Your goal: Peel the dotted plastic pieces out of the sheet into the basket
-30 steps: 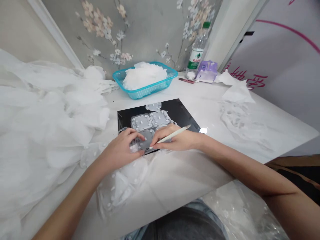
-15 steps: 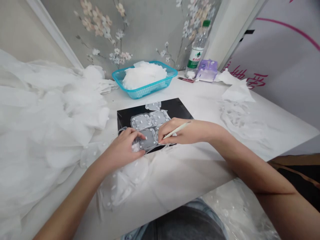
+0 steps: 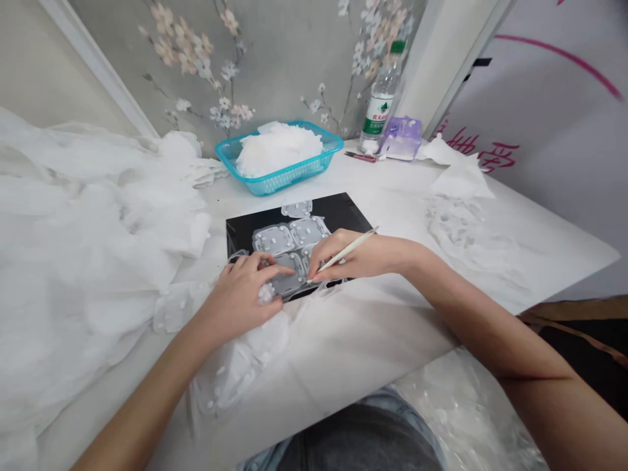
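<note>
A black board [image 3: 343,208] lies on the white table [image 3: 392,196]. Sheer white tulle pieces with small white beads [image 3: 289,235] are spread over it. My left hand [image 3: 243,294] rests on the tulle at the board's near edge, fingers pressed flat on the fabric. My right hand [image 3: 356,256] pinches a thin white stick tool [image 3: 343,250], its tip touching the tulle just right of my left fingertips. More beaded tulle [image 3: 235,366] trails off the table's near edge towards my lap.
A turquoise basket [image 3: 321,157] filled with white fabric stands behind the board. A water bottle [image 3: 379,111], a purple tissue pack [image 3: 403,139] and a red pen [image 3: 360,156] sit at the back. A big heap of white tulle [image 3: 88,229] covers the left side. Loose tulle [image 3: 466,222] lies right.
My right hand with the stick shifted slightly right and back along the tulle. My left fingers stretched forward over the fabric. The camera drifted a little.
</note>
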`<state>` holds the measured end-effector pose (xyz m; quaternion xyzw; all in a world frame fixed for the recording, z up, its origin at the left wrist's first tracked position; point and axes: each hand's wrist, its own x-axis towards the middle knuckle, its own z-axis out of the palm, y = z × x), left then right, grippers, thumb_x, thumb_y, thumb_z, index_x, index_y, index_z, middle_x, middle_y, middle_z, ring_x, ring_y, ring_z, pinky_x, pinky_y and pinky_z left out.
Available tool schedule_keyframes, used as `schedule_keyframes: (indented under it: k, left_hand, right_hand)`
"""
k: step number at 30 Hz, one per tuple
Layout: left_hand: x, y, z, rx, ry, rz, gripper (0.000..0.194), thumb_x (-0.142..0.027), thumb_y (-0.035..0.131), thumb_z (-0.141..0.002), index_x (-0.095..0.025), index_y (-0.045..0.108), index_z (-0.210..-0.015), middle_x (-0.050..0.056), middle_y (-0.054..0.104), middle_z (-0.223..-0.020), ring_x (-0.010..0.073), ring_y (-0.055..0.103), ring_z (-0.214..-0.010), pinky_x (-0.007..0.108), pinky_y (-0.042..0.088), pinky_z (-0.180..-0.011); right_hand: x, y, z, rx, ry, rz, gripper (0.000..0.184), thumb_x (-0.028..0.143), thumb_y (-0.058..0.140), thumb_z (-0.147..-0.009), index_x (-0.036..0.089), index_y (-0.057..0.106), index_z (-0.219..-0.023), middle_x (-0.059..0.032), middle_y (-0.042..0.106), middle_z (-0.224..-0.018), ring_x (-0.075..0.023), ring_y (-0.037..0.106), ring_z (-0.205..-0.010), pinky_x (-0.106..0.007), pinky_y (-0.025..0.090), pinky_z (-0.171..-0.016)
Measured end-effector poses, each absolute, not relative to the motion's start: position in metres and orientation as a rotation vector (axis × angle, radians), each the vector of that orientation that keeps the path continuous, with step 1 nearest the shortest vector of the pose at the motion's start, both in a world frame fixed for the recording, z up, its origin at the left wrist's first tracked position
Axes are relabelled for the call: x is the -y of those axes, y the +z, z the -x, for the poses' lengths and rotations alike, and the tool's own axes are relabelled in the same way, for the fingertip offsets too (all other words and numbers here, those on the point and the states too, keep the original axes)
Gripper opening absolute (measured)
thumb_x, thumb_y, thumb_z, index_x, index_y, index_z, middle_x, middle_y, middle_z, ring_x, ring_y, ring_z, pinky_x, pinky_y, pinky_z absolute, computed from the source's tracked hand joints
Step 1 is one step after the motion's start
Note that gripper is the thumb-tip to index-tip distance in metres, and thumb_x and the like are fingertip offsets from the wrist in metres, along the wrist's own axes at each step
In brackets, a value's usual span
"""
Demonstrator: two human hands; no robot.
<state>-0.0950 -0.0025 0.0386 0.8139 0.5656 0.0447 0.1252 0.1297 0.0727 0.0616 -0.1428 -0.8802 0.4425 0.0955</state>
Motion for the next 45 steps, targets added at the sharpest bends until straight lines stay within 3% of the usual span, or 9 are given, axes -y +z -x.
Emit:
schedule_keyframes:
  k: [10, 16, 21, 26, 39, 45]
  left_hand:
    - [0.005, 0.042, 0.091, -1.684, 0.109, -2.442, 0.037, -0.033, 0.052, -0.074, -0.033, 0.060, -0.110, 0.004, 0.055, -0.118, 0.0285, 0.050, -0.108, 0.046, 0.038, -0.088]
    - [0.025, 0.051, 0.066, -1.546, 0.319, -2.801, 0.029, -0.021, 0.039, -0.087, -0.022, 0.061, -0.105, 0.005, 0.062, -0.120, 0.0230, 0.055, -0.110, 0.045, 0.029, -0.096]
    - [0.035, 0.041, 0.049, -1.392, 0.295, -2.832, 0.041, -0.034, 0.039, -0.091, -0.013, 0.053, -0.122, 0.010, 0.059, -0.125, 0.0248, 0.053, -0.113, 0.044, 0.032, -0.096]
    - [0.033, 0.030, 0.048, -1.402, 0.227, -2.770, 0.043, -0.038, 0.041, -0.090, -0.016, 0.052, -0.125, 0.009, 0.057, -0.127, 0.0260, 0.051, -0.114, 0.042, 0.039, -0.092]
    - [0.037, 0.030, 0.044, -1.583, 0.228, -2.888, 0.036, -0.037, 0.045, -0.087, -0.014, 0.064, -0.108, 0.011, 0.065, -0.116, 0.0295, 0.055, -0.108, 0.046, 0.039, -0.090]
    - [0.040, 0.029, 0.041, -1.648, 0.331, -3.007, 0.037, -0.033, 0.045, -0.087, -0.006, 0.066, -0.101, 0.013, 0.067, -0.109, 0.0286, 0.055, -0.106, 0.043, 0.036, -0.091]
  right_hand:
    - [-0.076, 0.055, -0.128, 2.549, 1.378, 0.430, 0.018, 0.023, 0.058, -0.082, 0.008, 0.067, -0.089, -0.0079, 0.067, -0.083, -0.0118, 0.060, -0.073, -0.022, 0.047, -0.065]
    - [-0.083, 0.078, -0.155, 2.601, 1.416, 0.700, 0.015, 0.022, 0.059, -0.081, 0.012, 0.068, -0.086, -0.0046, 0.068, -0.079, -0.0112, 0.061, -0.071, -0.021, 0.048, -0.063]
    - [-0.085, 0.080, -0.160, 2.643, 1.429, 0.779, 0.015, 0.024, 0.058, -0.081, 0.014, 0.069, -0.084, -0.0035, 0.069, -0.080, -0.0118, 0.061, -0.074, -0.022, 0.048, -0.066]
    - [-0.086, 0.077, -0.161, 2.650, 1.423, 0.798, 0.020, 0.030, 0.059, -0.080, 0.013, 0.069, -0.087, -0.0039, 0.069, -0.082, -0.0123, 0.060, -0.074, -0.023, 0.048, -0.066]
    - [-0.079, 0.075, -0.148, 2.618, 1.364, 0.640, 0.017, 0.025, 0.057, -0.082, 0.012, 0.068, -0.086, -0.0042, 0.068, -0.081, -0.0110, 0.060, -0.072, -0.022, 0.048, -0.065]
    - [-0.072, 0.065, -0.138, 2.602, 1.200, 0.532, 0.015, 0.023, 0.055, -0.084, 0.013, 0.066, -0.088, -0.0039, 0.068, -0.083, -0.0112, 0.059, -0.073, -0.022, 0.047, -0.066]
